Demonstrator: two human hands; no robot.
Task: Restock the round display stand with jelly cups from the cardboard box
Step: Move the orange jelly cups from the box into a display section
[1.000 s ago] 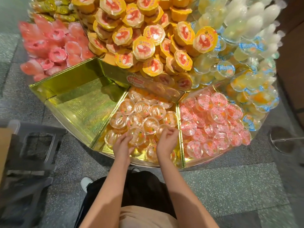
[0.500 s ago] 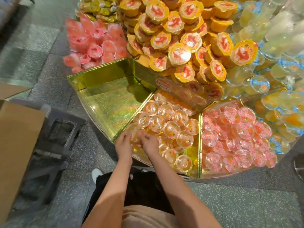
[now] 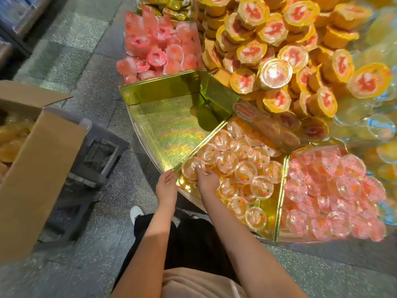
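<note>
Head view: right hand (image 3: 207, 179) pinching an orange jelly cup (image 3: 191, 168) at the gold compartment (image 3: 171, 125) divider; left hand (image 3: 166, 186) hovering beside, fingers loosely curled.

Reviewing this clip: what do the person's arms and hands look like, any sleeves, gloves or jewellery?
Both forearms are bare to the bottom of the frame, with no sleeves in view. The left hand and right hand wear no gloves, and no rings, watch or bracelet show. The fingers are partly hidden among the cups, so small rings cannot be ruled out.

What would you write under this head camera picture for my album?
Right hand sets an orange jelly cup into the gold display stand; left hand beside it.
</note>
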